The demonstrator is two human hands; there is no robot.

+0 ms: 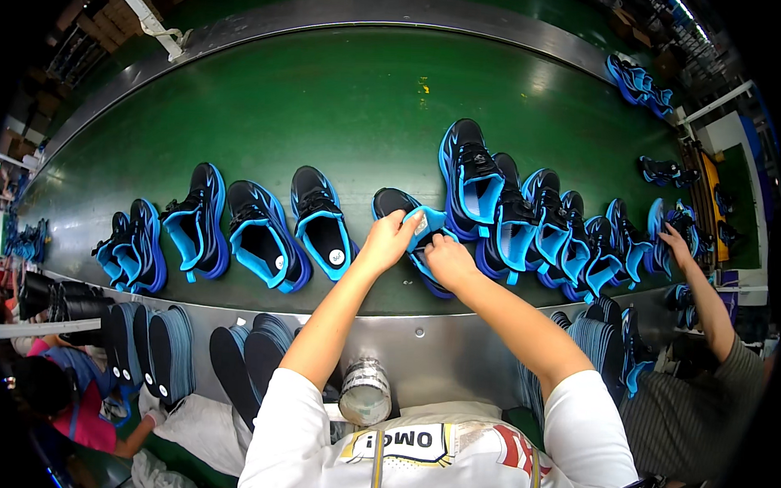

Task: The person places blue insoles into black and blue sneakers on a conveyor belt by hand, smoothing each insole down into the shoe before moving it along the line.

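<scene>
- Nearest, a clear round jar (pixel 365 396) stands below the metal edge (pixel 420 331), with stacked dark insoles (pixel 173 348) well to its left.
- Above that edge, the left hand (pixel 390 242) pinches the light-blue lining of a black-and-blue shoe (pixel 428 219) on the green tabletop (pixel 327 95).
- The right hand (pixel 448 261), fingers curled, touches the same shoe's opening; whether it grips, I cannot tell.
- Matching shoes sit in a left group (pixel 312 191) and a tighter right row (pixel 543 193).
- Farther right, a co-worker's hand (pixel 677 244) touches another shoe.
</scene>
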